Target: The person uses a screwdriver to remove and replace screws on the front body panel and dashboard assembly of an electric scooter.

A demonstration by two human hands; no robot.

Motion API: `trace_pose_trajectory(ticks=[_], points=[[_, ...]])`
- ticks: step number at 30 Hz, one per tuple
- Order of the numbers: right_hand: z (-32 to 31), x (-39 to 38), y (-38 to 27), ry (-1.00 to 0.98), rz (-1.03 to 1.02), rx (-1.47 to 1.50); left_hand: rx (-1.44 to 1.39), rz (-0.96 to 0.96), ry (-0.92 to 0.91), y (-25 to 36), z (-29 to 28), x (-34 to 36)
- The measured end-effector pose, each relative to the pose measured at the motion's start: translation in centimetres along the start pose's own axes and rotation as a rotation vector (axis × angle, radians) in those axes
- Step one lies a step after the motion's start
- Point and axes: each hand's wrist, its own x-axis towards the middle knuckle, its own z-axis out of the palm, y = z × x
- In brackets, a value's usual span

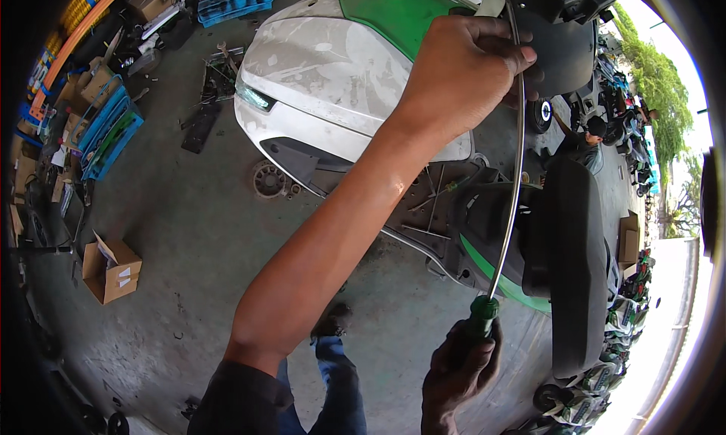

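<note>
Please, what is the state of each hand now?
Left hand: closed on the screwdriver shaft.
Right hand: closed, holding the screwdriver's green handle.

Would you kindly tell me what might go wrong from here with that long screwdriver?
The long screwdriver might slip and scratch the nearby white bodywork. The left hand, closed around its metal length, could get scraped if the right hand pushes suddenly. The round part on the floor could perhaps trip someone.

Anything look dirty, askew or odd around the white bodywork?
Yes: the white bodywork looks smeared with grey dirt, and a round, holed part lies loose on the floor beside it, perhaps removed; from where, I can't tell.
</note>
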Motion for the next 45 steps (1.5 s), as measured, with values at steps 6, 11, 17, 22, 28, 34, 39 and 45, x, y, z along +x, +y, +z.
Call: trace_pose_trajectory(ticks=[6,11,17,22,28,34,39,45], points=[[1.7,-1.3,1.2,-0.252,0.17,0.287,0.143,-0.001,-0.028,0.6,-1.1,0.6],[-0.7,1.5,-0.6,-0.136,-0.096,-0.126,0.563,0.748,0.244,3.0,-1.6,1.6],[-5.7,8.8,-5.8,-0.244,-0.346,-0.413,0.533,0.796,0.086,2.6,-4.5,6.2],[-11.6,15.1,-9.8,-0.175,-0.643,-0.721,0.492,0.829,0.064,2.7,-3.3,5.6],[-15.0,17.7,-15.8,-0.217,-0.663,-0.968,0.523,0.912,0.137,1.9,-2.1,5.5],[-15.7,19.2,-17.4,-0.238,-0.84,-1.064,0.292,0.852,0.056,-0.2,-2.4,5.8],[-16.5,19.6,-17.9,-0.238,-0.849,-1.127,0.288,0.746,0.184,-1.6,-0.3,5.7],[-16.2,19.5,-16.5,-0.288,-0.688,-1.031,0.226,0.807,0.286,-3.1,0.6,5.9]])
